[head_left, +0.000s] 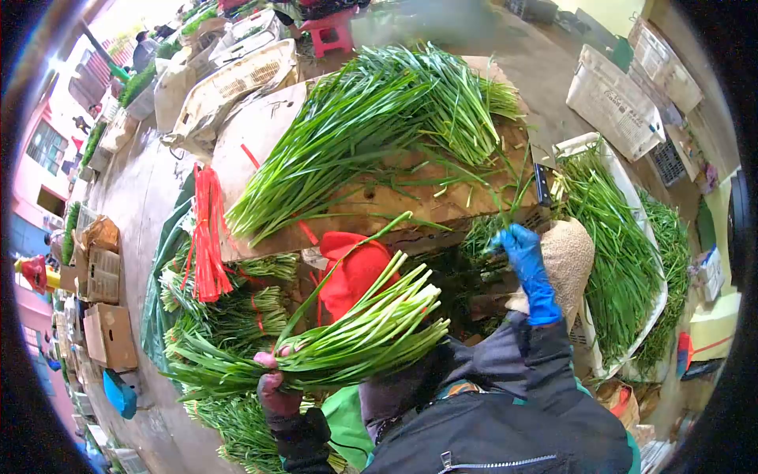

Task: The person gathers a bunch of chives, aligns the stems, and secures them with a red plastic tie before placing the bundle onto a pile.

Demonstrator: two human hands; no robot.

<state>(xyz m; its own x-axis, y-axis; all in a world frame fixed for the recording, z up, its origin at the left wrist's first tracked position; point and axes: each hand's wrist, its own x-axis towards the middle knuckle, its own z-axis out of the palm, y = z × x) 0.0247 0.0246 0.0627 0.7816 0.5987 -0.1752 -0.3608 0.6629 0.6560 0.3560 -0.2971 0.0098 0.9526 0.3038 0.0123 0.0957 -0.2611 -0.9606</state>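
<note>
My left hand [278, 389], in a dark pinkish glove, is closed around a bunch of garlic chives [367, 324], its pale stems pointing to the upper right. My right hand [524, 259], in a blue glove, has its fingers pinched on a few loose chive strands [513, 207] by the near right edge of the wooden table [371, 193]. A large heap of chives [379, 110] lies across that table. At its right edge, close to my right hand, is a black knife handle [543, 185]. Red strips [208, 237] hang over the left corner.
A white crate [659, 272] of chives stands to my right, beside a beige sack [567, 265]. Tied bundles [268, 312] lie low on my left. A red cloth [351, 272] is under the table's near edge. Crates and a cardboard box [110, 337] stand farther off.
</note>
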